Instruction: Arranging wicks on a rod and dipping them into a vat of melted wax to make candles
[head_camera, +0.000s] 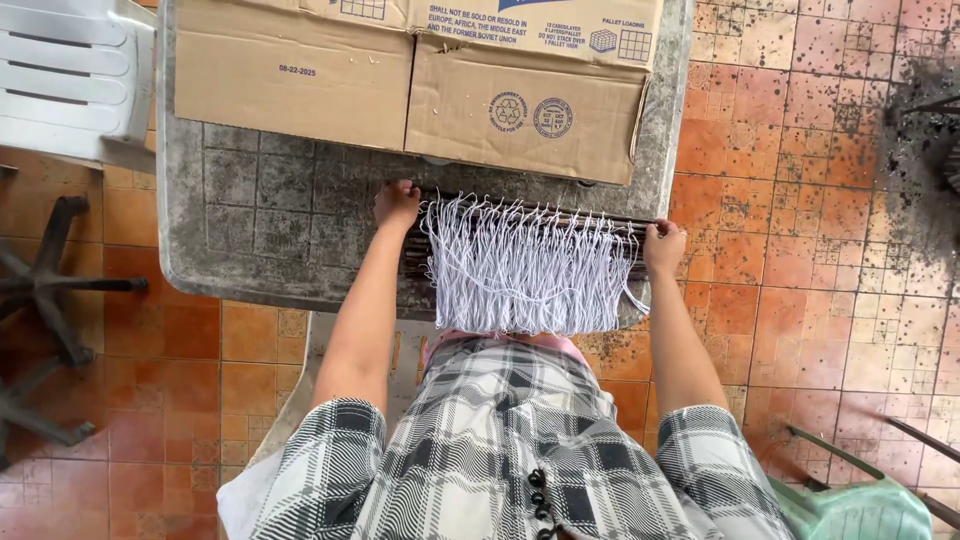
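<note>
Left hand (397, 203) and right hand (664, 244) each clenched on an end of the rod bundle (618, 222); keep it level so white strings (525, 270) hang evenly over bench (250, 225) edge

The white strings (525, 268) cover the middle of the dark rods (520, 222), so how many rods lie there cannot be told, and both hands curl over the rod ends, hiding their fingertips. The cardboard box (420, 75) and white plastic chair (70, 75) run off the top edge, while the box hides the desk (260, 215) behind it.
</note>
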